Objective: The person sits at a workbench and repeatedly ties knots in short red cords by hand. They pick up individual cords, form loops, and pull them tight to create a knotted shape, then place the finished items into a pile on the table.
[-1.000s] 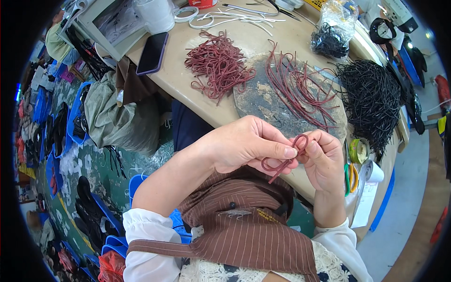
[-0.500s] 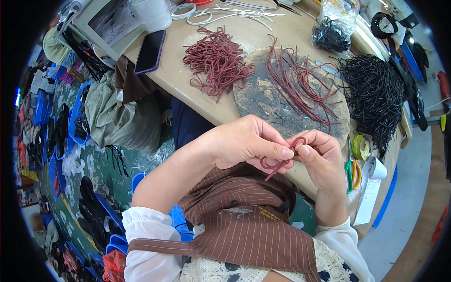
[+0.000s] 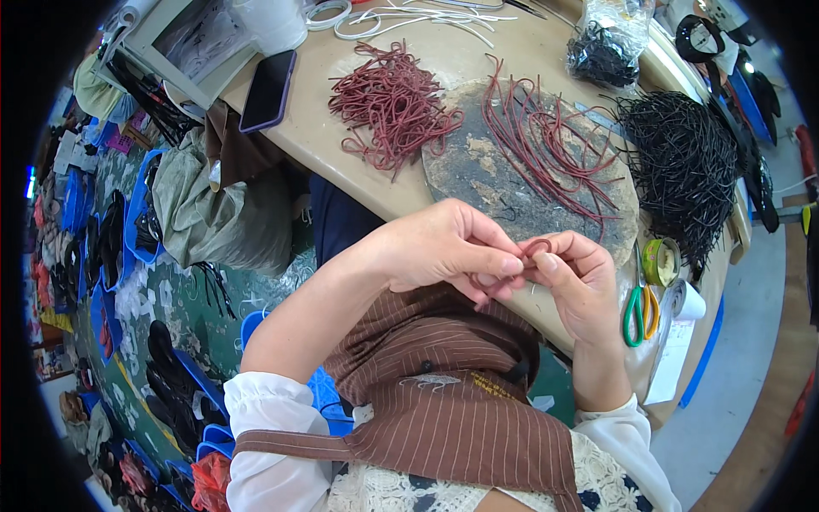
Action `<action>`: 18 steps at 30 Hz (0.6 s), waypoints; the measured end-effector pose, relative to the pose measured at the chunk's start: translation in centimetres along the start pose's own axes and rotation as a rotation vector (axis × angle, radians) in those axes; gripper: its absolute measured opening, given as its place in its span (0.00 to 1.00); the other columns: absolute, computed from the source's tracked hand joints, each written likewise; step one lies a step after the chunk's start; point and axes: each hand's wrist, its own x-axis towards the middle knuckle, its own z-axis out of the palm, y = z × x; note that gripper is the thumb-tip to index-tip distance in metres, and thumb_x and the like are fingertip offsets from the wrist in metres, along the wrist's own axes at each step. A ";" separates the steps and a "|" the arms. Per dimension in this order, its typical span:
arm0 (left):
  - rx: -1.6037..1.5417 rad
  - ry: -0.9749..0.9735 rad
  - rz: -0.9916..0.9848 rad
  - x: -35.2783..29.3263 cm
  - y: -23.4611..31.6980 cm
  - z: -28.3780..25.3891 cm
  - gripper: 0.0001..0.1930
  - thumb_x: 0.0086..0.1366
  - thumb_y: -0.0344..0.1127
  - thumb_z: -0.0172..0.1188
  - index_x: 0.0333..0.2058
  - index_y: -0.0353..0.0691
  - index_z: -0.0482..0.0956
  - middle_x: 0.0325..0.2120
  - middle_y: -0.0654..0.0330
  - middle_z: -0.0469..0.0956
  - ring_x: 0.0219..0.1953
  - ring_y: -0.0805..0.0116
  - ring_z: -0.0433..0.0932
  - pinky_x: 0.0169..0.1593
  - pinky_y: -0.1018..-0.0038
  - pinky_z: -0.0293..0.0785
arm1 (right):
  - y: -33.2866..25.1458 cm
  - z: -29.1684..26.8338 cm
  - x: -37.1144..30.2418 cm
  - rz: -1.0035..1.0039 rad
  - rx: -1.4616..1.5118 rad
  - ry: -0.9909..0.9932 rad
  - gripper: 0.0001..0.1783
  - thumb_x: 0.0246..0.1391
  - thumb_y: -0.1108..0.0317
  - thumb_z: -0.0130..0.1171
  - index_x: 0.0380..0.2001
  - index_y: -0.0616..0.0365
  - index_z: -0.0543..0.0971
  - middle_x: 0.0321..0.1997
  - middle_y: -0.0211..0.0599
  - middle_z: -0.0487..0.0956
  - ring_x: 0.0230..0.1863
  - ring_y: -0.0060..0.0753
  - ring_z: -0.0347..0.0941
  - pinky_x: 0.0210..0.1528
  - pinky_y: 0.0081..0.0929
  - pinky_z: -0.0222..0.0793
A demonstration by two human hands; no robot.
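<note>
A dark red cord (image 3: 536, 246) is pinched between both hands, just above my lap at the table's near edge. My left hand (image 3: 465, 252) closes thumb and fingers on it, hiding part of it. My right hand (image 3: 573, 271) pinches the cord beside the left fingertips, where a small loop stands up. Beyond them, a round, worn dark board (image 3: 478, 158) bears several loose red cords (image 3: 533, 145). A tangled heap of knotted-looking red cords (image 3: 392, 107) lies left of the board, partly touching its rim.
Right of the board lie a pile of black cords (image 3: 678, 162), scissors with green and orange handles (image 3: 633, 316), a round tin (image 3: 660, 261) and a paper roll (image 3: 685, 300). A phone (image 3: 269, 92) rests at the left table edge. Blue bins (image 3: 143, 209) stand on the floor.
Both hands have stayed close together and shifted slightly. The cord's lower loop and tail, plain to see before, are now mostly hidden or blurred by the left fingers.
</note>
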 end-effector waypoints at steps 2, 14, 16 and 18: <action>0.153 0.091 0.065 -0.1 0.9 -0.7 0.08 0.55 0.31 0.58 0.31 0.33 0.77 0.28 0.58 0.78 0.26 0.78 0.76 0.28 0.84 0.72 | -0.2 -0.4 0.8 -0.060 -0.210 0.073 0.08 0.51 0.74 0.52 0.35 0.67 0.72 0.37 0.38 0.75 0.36 0.24 0.73 0.41 0.21 0.69; 1.321 0.860 0.885 3.4 -1.9 -3.8 0.09 0.53 0.31 0.56 0.34 0.37 0.77 0.38 0.52 0.75 0.41 0.58 0.74 0.46 0.70 0.70 | 3.0 -2.6 12.3 -0.428 -1.486 0.305 0.11 0.47 0.67 0.56 0.33 0.61 0.71 0.36 0.45 0.71 0.32 0.47 0.72 0.33 0.38 0.68; 1.402 0.744 0.831 3.8 -4.1 -2.5 0.09 0.53 0.29 0.54 0.35 0.36 0.76 0.39 0.54 0.75 0.42 0.60 0.74 0.47 0.70 0.70 | 3.6 -2.7 13.0 -0.399 -1.515 0.303 0.10 0.47 0.66 0.55 0.30 0.60 0.70 0.38 0.45 0.69 0.32 0.48 0.71 0.33 0.39 0.67; 1.416 0.715 0.912 4.2 -5.6 -2.4 0.11 0.52 0.28 0.57 0.36 0.37 0.76 0.40 0.56 0.74 0.44 0.60 0.73 0.48 0.67 0.69 | 3.0 -3.7 11.6 -0.416 -1.491 0.255 0.07 0.47 0.69 0.54 0.29 0.60 0.69 0.35 0.45 0.71 0.31 0.48 0.70 0.33 0.39 0.67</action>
